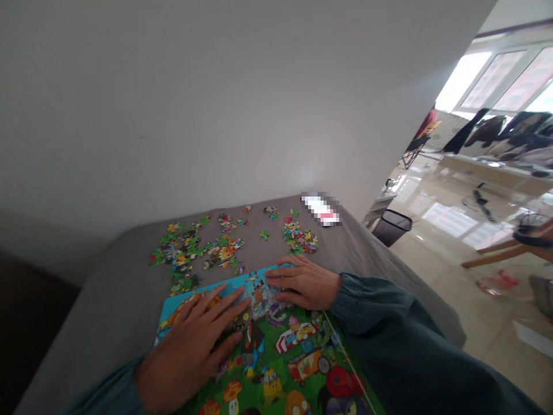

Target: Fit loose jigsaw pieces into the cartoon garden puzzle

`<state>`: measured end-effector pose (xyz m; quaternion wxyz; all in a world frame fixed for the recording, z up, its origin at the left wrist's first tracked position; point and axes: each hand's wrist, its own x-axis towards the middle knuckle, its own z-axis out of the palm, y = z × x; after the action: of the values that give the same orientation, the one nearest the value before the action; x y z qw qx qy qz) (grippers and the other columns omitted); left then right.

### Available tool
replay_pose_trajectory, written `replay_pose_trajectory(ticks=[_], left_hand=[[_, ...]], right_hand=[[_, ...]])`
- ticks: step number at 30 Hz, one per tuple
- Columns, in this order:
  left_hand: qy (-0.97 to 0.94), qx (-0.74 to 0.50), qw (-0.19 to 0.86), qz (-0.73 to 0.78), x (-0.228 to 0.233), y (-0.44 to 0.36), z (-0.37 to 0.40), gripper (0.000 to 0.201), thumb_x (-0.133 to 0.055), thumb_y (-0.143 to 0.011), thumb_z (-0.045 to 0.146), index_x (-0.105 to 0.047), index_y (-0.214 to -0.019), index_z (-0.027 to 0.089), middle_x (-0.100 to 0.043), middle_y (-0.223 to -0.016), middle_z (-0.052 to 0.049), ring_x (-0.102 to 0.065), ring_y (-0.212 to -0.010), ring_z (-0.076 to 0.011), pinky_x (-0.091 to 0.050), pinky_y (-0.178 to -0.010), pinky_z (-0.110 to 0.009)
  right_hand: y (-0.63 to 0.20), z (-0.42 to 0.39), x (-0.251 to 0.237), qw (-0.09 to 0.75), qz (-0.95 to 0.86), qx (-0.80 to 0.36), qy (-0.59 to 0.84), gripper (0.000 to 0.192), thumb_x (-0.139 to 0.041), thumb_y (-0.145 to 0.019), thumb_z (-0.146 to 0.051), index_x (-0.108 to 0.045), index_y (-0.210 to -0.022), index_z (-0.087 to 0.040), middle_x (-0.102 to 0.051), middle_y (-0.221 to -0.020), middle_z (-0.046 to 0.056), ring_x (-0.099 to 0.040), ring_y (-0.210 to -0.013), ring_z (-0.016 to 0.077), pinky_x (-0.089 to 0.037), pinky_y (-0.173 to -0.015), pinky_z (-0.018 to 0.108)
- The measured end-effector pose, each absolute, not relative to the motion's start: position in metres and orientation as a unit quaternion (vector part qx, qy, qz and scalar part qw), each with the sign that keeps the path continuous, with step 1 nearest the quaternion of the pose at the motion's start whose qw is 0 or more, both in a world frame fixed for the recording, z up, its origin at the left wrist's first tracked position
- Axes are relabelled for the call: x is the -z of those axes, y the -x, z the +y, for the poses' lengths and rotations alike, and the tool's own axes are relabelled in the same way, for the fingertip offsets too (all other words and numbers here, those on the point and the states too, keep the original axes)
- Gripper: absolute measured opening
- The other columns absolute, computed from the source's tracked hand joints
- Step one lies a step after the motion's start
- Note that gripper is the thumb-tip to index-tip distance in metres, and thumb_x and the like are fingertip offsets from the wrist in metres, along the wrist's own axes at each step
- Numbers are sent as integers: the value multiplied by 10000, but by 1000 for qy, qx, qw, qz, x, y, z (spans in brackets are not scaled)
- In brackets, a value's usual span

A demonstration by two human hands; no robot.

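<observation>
A colourful jigsaw puzzle [268, 357] with cartoon figures on green and blue lies in front of me, running off the bottom of the view. My left hand [196, 340] rests on its upper left part, fingers spread and stretched out. On the upper right part lies my right hand [305, 282], palm down, with its fingers slightly apart. Neither hand shows anything held; what lies under the palms is hidden. Just beyond the puzzle's far edge, loose jigsaw pieces [184, 251] are scattered at the left, and another cluster of pieces [300, 236] sits beyond my right hand.
A grey cloth [116, 300] covers the table, which stands against a white wall [216, 104]. A phone [321, 209] with a lit screen lies at the back right. On the floor to the right are a waste bin [391, 226] and wooden furniture legs [492, 253].
</observation>
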<state>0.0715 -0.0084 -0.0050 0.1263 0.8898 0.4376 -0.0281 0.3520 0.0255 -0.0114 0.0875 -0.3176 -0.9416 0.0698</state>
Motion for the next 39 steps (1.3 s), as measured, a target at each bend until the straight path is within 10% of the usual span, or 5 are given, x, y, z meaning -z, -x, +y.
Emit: replay_pose_trajectory(ticks=[39], left_hand=[[-881,57,127,452,3,-73,-9,497,-329,-924,575,-312,-1406,456,-342,-1493,90,-286,-1386,-288,-242,-1115,-558]], right_hand=[[-339,10,8,75,-940,-9,334,546,-464,-908,-515,-521,-1265,-106,-522,-1326,126,-465,-1196,250,-411,-1007,394]])
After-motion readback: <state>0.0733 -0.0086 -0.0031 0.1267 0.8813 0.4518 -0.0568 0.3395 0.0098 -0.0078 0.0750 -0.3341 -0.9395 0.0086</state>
